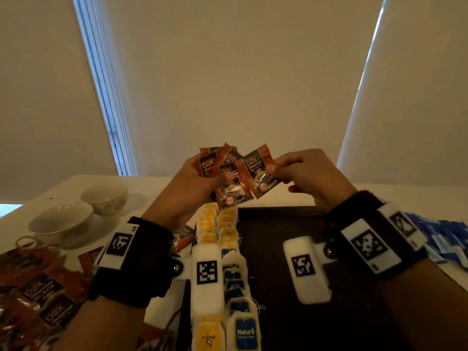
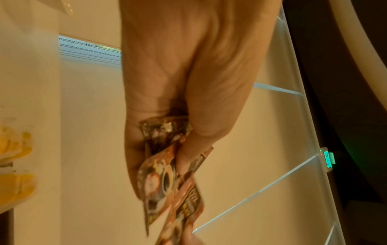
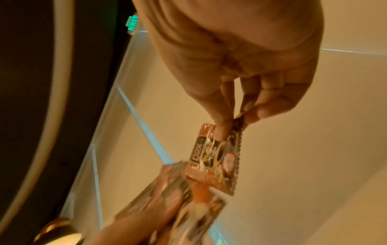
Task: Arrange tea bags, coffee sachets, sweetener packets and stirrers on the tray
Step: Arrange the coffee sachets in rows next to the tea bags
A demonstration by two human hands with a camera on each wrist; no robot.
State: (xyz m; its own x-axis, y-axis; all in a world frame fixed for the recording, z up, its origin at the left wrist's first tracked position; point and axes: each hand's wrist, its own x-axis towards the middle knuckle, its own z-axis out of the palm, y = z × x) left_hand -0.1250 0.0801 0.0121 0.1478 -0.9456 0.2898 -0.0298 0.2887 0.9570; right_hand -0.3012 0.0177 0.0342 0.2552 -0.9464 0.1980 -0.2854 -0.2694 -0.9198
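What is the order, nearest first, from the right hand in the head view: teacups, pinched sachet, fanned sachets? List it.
1. pinched sachet, in the right hand itself.
2. fanned sachets, just left.
3. teacups, far left, lower down.

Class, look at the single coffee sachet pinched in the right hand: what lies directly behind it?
Behind the coffee sachet pinched by the right hand overlaps the left hand's fanned bunch of sachets. Their covered parts and exact count stay hidden.
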